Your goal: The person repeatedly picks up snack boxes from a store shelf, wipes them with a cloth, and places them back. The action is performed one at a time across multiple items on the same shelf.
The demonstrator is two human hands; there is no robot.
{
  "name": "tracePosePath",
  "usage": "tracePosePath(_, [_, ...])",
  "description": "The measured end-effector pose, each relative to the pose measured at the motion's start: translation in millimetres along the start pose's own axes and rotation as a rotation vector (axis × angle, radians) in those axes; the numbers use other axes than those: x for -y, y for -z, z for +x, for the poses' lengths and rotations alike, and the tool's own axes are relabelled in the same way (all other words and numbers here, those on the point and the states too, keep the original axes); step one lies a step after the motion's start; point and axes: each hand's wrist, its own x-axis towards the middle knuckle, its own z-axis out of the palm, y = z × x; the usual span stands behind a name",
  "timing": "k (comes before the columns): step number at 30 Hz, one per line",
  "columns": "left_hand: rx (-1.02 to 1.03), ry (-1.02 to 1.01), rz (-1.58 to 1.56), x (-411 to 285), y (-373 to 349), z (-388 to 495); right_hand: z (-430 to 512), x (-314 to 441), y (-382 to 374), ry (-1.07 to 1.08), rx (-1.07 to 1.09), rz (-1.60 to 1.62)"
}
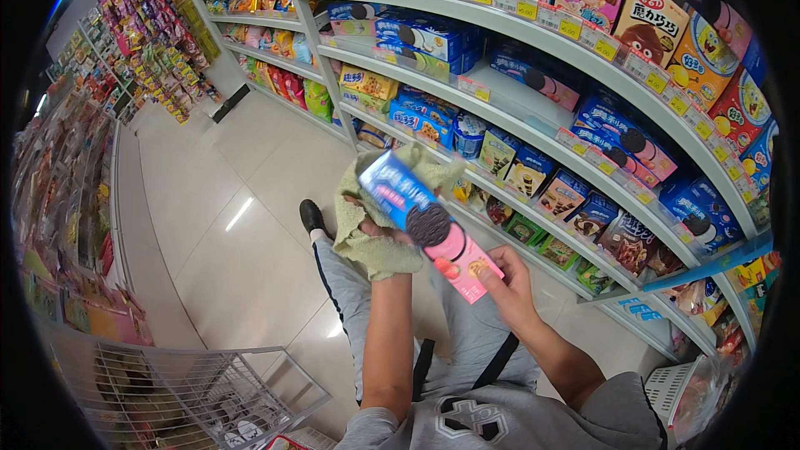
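Note:
My right hand [509, 281] grips the pink end of a blue and pink Oreo cookie box [431, 225], thumb on its front. The box slants up to the left, showing a dark cookie and pink cream. Behind its blue end, my left hand [375, 225] is wrapped in a pale green cloth [356, 244] that hides most of the fingers. The cloth lies against or just behind the box; contact is not clear. On the shelf ahead lie similar blue and pink cookie boxes [625, 137], and one more box [534, 78] rests further back in a gap between stacks.
Curved-looking white shelf edges [500, 9] with price tags run across the right. A wire cart [206, 381] stands at lower left, a white plastic basket [669, 384] at lower right. Hanging snack packets [150, 19] and packed shelves [62, 200] line the left. A blue strip [706, 265] crosses the lower shelves.

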Motion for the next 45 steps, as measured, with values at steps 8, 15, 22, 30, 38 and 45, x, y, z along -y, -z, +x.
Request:
tracePosePath(8, [-0.028,0.183,0.693,80.4,7.5,-58.8,17.3,-5.6,3.1,0.148,-0.274,-0.104])
tracePosePath(15, [0.078,0.093,1.107,48.7,-27.5,-52.7,43.0,50.5,38.6,0.279,-0.324,-1.126])
tracePosePath(22, [0.201,0.140,1.292,77.2,-3.6,-62.2,91.8,68.7,9.2,0.295,0.055,-0.798])
tracePosePath(30, [0.094,0.173,1.183,136.6,82.0,-71.2,244.3,145.5,42.9,0.151,-0.181,-1.463])
tracePosePath(38, [0.116,0.004,1.414,145.2,109.6,-83.2,312.5,101.2,95.1,0.229,-0.156,-1.757])
tracePosePath(45, [-0.025,0.246,1.010,146.8,106.4,-72.9,309.8,91.3,93.9,0.306,-0.241,-2.033])
